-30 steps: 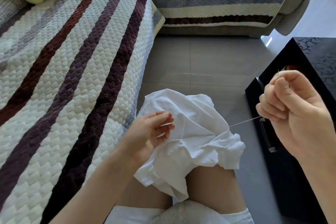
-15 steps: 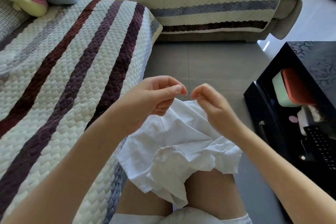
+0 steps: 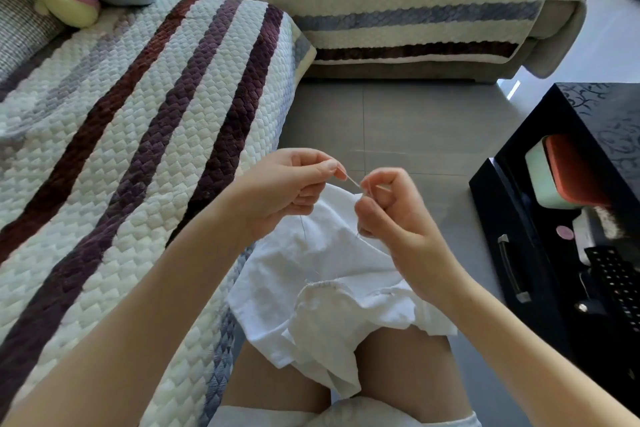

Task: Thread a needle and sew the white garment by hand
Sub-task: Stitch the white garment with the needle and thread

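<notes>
White garment [image 3: 346,263] lies bunched on the lap, below both hands. A short row of stitches [image 3: 322,283] shows along its seam, so the sewing looks partly done, with more likely left. The needle [image 3: 351,181] bridges the hands: the left hand [image 3: 287,191] pinches one end between thumb and forefinger, and the right hand [image 3: 391,215], fingers curled, pinches the other (thread [image 3: 303,229] trails down to the cloth).

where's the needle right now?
Head view, centre: the needle spans the gap between left hand and right hand, above the white garment on the lap.
</notes>
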The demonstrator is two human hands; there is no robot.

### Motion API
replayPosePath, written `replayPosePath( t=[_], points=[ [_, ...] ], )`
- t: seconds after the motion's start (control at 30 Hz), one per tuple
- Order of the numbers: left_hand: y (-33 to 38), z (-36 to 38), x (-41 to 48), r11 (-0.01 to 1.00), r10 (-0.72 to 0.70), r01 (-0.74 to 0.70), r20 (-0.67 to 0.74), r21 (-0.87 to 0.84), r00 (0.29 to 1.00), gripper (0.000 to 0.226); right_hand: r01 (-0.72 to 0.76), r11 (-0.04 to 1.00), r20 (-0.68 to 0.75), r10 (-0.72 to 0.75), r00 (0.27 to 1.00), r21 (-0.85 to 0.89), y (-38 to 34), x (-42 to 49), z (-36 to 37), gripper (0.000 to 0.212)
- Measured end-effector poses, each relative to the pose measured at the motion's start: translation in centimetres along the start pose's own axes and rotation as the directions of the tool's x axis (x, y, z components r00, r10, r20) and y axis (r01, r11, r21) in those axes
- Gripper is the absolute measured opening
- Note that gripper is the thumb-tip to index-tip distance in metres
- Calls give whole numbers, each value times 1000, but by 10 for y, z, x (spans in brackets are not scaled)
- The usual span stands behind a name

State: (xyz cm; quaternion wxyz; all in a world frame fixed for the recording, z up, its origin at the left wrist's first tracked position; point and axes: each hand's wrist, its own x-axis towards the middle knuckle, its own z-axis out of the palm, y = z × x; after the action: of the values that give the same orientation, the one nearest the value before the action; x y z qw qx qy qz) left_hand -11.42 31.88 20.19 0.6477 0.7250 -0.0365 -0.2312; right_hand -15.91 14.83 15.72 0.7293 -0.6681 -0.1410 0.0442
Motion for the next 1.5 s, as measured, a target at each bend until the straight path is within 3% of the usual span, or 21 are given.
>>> replayPosePath(
  t=[0.13, 0.3, 0.43, 0.53, 0.67, 0.73, 0.8, 0.87, 0.9, 0.93, 0.97, 1.0, 1.07, 1.1, 1.17, 1.23, 1.3, 1.37, 1.43, 1.5],
  points=[
    [-23, 5, -3, 989, -83, 92, -81, 116, 993, 17, 56, 998, -149, -60, 987, -32, -7, 3, -10, 7],
    [-54, 12, -26, 949, -211, 196, 35, 249, 977, 51, -8, 1000, -215, 8, 977, -2, -20, 4, -33, 15],
    [-71, 16, -46, 953, -207, 187, 62, 238, 976, 29, -95, 995, -220, 97, 971, 16, -29, 9, -57, 16],
    [-75, 21, -54, 977, -195, 190, 41, 93, 980, 10, -141, 966, -227, 190, 955, 215, -29, 16, -78, 10],
    [-77, 25, -58, 978, -209, 209, 30, 10, 977, 16, -176, 792, -220, 363, 905, 584, -22, 32, -110, 9],
    [-77, 25, -58, 977, -211, 211, 35, -4, 977, 14, -157, 772, -283, 403, 870, 616, -10, 40, -132, 16],
    [-76, 25, -60, 977, -214, 214, 41, -10, 976, 12, -151, 869, -500, 403, 766, 470, 7, 47, -159, 15],
    [-74, 24, -61, 975, -221, 222, 40, -11, 974, 12, -184, 967, -756, 252, 604, 176, 26, 53, -185, 21],
    [-73, 24, -62, 974, -224, 225, 39, -12, 974, 12, -272, 962, -832, 126, 541, -31, 33, 53, -193, 17],
    [-72, 24, -63, 974, -224, 225, 37, -15, 974, 12, -389, 885, -844, -11, 535, -258, 40, 54, -197, 12],
    [-71, 25, -63, 975, -222, 223, 33, -19, 974, 12, -454, 785, -802, -89, 591, -422, 44, 54, -193, 14],
    [-70, 25, -63, 975, -220, 221, 28, -25, 975, 12, -443, 715, -709, -106, 697, -542, 47, 52, -181, 15],
    [-69, 26, -63, 975, -217, 218, 18, -36, 976, 11, -271, 715, -401, -15, 916, -645, 41, 39, -138, 12],
    [-68, 26, -63, 976, -215, 216, 17, -37, 976, 11, -165, 752, -205, 40, 978, -639, 34, 29, -113, 14],
    [-67, 25, -63, 976, -211, 211, 23, -42, 977, 11, -18, 778, 157, 149, 976, -628, 23, 7, -74, 18],
    [-65, 26, -64, 978, -204, 205, 24, -46, 979, 10, 70, 700, 318, 231, 919, -711, 21, -6, -54, 21],
    [-64, 26, -64, 979, -197, 198, 19, -39, 980, 9, 123, 591, 352, 290, 890, -798, 19, -11, -45, 17],
    [-62, 26, -64, 980, -194, 195, 20, -28, 981, 11, 122, 569, 366, 336, 868, -813, 18, -11, -42, 10],
    [-62, 25, -65, 980, -197, 198, 14, -20, 980, 14, 69, 624, 363, 357, 861, -778, 16, -9, -43, 6],
    [-61, 24, -65, 980, -199, 199, 15, 1, 980, 12, -35, 774, 351, 327, 877, -632, 9, -5, -45, 10]
  ],
)
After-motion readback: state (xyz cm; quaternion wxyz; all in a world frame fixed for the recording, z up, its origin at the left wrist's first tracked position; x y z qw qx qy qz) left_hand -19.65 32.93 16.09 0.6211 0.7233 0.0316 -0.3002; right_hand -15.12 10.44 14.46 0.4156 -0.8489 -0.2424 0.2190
